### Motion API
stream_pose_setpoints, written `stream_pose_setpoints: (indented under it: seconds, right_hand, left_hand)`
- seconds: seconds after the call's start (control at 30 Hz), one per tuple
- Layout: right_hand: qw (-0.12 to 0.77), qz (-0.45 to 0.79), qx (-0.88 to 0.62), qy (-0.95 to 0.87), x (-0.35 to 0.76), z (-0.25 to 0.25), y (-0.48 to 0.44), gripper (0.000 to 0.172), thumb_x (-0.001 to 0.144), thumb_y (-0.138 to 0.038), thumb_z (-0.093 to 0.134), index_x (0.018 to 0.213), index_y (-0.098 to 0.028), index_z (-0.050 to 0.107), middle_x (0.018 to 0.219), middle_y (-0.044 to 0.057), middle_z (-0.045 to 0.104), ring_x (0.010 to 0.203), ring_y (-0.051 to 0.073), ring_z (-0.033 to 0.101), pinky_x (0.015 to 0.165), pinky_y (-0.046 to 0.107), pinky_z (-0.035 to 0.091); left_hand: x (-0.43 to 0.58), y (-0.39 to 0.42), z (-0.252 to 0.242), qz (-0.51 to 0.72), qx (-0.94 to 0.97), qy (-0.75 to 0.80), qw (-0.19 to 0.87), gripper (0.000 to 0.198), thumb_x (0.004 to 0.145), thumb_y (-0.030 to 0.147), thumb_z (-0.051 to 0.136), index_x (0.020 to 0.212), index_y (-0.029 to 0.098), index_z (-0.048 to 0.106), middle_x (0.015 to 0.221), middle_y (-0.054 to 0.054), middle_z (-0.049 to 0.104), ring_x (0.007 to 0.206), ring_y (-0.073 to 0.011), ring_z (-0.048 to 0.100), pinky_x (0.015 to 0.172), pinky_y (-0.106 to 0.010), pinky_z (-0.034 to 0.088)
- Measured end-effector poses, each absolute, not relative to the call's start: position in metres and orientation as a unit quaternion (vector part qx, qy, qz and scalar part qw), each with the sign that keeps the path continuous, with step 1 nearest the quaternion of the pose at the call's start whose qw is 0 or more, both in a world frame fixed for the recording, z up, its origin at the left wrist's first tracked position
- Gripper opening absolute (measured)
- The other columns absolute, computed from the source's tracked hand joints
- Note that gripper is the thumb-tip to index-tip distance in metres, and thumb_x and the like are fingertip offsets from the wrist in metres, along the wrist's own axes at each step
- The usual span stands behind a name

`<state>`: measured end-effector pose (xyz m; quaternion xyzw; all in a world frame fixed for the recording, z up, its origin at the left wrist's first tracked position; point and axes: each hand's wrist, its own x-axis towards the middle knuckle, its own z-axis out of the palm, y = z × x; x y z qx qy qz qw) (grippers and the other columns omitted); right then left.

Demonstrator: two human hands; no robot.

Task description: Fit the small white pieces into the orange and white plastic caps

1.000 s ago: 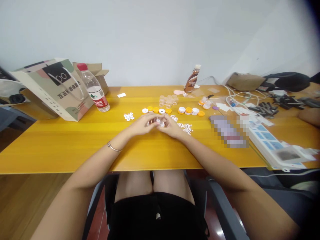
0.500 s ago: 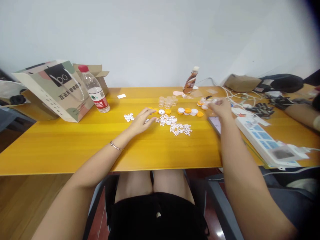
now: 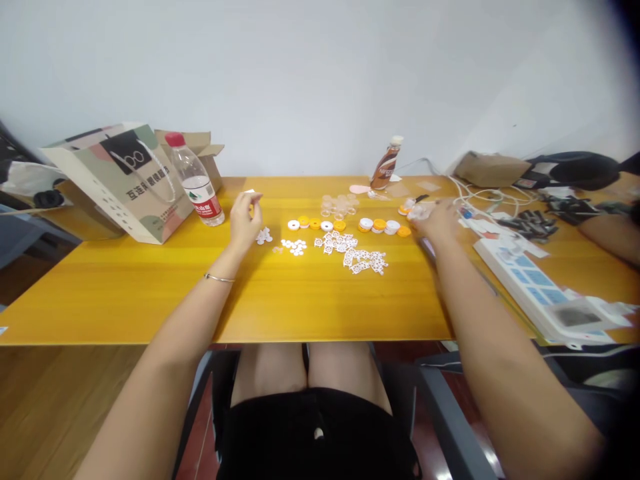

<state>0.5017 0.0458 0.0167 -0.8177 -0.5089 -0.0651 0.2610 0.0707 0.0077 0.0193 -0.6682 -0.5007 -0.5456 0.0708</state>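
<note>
My left hand (image 3: 245, 221) is raised over the table's left part, thumb and fingers drawn together; what they pinch, if anything, is too small to see. Just beside it lie white small parts (image 3: 265, 235), and a white slip (image 3: 250, 191) shows behind its fingertips. At the right, my right hand (image 3: 441, 221) has its fingers bent together at a clear plastic piece (image 3: 420, 211), blurred; its grip is partly hidden. Between my hands are orange and white discs (image 3: 379, 226), white round pieces (image 3: 296, 247), white openwork wheel-shaped parts (image 3: 367, 261) and clear plastic cups (image 3: 340, 205).
A paper bag (image 3: 125, 180) and a water bottle (image 3: 199, 190) stand at the left. A brown drink bottle (image 3: 387, 163) is at the back. To the right lie a power strip (image 3: 525, 280), cables and black parts (image 3: 530, 225). Another person's arm (image 3: 613, 233) reaches in there.
My left hand has moved left, off the white round pieces, towards the white slip. My right hand stays near the clear plastic piece. The view has shifted slightly.
</note>
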Motion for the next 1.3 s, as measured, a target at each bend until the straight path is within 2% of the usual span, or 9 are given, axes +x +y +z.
stream_pose_setpoints:
  seconds: [0.13,0.3,0.47,0.63,0.8,0.9,1.0,1.1,1.3]
  right_hand:
    - [0.354,-0.083,-0.716,-0.597,0.461,0.021,0.042,0.054,0.074,-0.030,0.065,0.120,-0.009,0.047,0.124,0.023,0.049,0.117,0.031,0.042,0.098,0.044,0.031]
    - [0.410,-0.051,-0.563,-0.716,0.402,0.016,0.040,0.038,0.077,-0.033,0.061,0.110,-0.017,0.052,0.115,0.016,0.054,0.112,0.032,0.046,0.096,0.050,0.035]
    - [0.392,-0.035,-0.480,-0.784,0.368,0.003,0.022,0.030,0.081,-0.033,0.056,0.109,-0.022,0.054,0.112,0.014,0.057,0.106,0.033,0.051,0.088,0.050,0.041]
    - [0.379,-0.032,-0.454,-0.806,0.367,-0.002,0.011,0.029,0.081,-0.031,0.055,0.109,-0.023,0.054,0.113,0.012,0.058,0.104,0.032,0.053,0.087,0.049,0.042]
    - [0.397,-0.005,-0.443,-0.804,0.373,-0.005,0.011,0.023,0.083,-0.030,0.053,0.105,-0.024,0.056,0.110,0.011,0.060,0.103,0.031,0.055,0.087,0.048,0.043]
    - [0.405,0.008,-0.439,-0.802,0.376,-0.007,0.012,0.021,0.083,-0.030,0.053,0.102,-0.024,0.057,0.108,0.011,0.061,0.103,0.030,0.056,0.089,0.048,0.043]
    - [0.413,0.020,-0.437,-0.799,0.378,-0.007,0.012,0.019,0.083,-0.029,0.053,0.100,-0.023,0.058,0.106,0.011,0.062,0.102,0.030,0.057,0.090,0.048,0.043]
    - [0.413,0.031,-0.436,-0.799,0.379,-0.005,0.011,0.019,0.083,-0.029,0.053,0.099,-0.022,0.059,0.106,0.011,0.062,0.102,0.030,0.057,0.090,0.047,0.043]
    - [0.415,0.034,-0.426,-0.803,0.378,-0.009,0.014,0.017,0.083,-0.029,0.053,0.097,-0.022,0.059,0.104,0.011,0.063,0.102,0.028,0.058,0.089,0.045,0.044]
  left_hand:
    - [0.040,0.016,0.020,-0.409,-0.672,-0.617,-0.033,0.024,0.078,0.008,0.044,0.089,0.015,0.064,0.096,-0.007,0.067,0.091,-0.0174,0.061,0.086,-0.031,0.047]
    - [0.027,0.015,0.021,-0.250,-0.723,-0.636,-0.102,0.017,0.073,0.020,0.057,0.084,0.017,0.069,0.092,-0.007,0.071,0.080,-0.0193,0.063,0.077,-0.030,0.049]
    - [0.043,0.013,0.015,-0.238,-0.760,-0.601,-0.064,0.018,0.075,0.030,0.057,0.080,0.018,0.070,0.086,-0.007,0.071,0.078,-0.0188,0.062,0.073,-0.028,0.047]
    - [0.051,0.017,0.007,-0.212,-0.744,-0.630,-0.063,0.014,0.074,0.025,0.057,0.074,0.016,0.068,0.079,-0.008,0.069,0.073,-0.0190,0.061,0.069,-0.028,0.046]
    - [0.064,0.008,0.019,-0.304,-0.752,-0.585,-0.013,0.015,0.079,0.026,0.053,0.075,0.015,0.064,0.082,-0.008,0.066,0.079,-0.0194,0.059,0.076,-0.032,0.045]
    - [0.087,-0.009,0.026,-0.312,-0.814,-0.481,-0.090,0.019,0.081,0.034,0.055,0.077,0.016,0.063,0.079,-0.005,0.065,0.076,-0.0162,0.058,0.074,-0.030,0.046]
    - [0.113,-0.027,0.024,-0.218,-0.874,-0.374,-0.222,0.022,0.081,0.037,0.056,0.079,0.017,0.065,0.078,-0.003,0.067,0.069,-0.0131,0.058,0.067,-0.026,0.045]
    - [0.129,-0.037,0.017,-0.162,-0.900,-0.314,-0.256,0.022,0.082,0.036,0.055,0.077,0.018,0.065,0.076,-0.003,0.066,0.066,-0.0118,0.057,0.064,-0.025,0.044]
    - [0.125,-0.025,0.009,-0.254,-0.870,-0.397,-0.147,0.023,0.088,0.035,0.050,0.084,0.017,0.064,0.084,-0.006,0.065,0.078,-0.0166,0.057,0.074,-0.030,0.044]
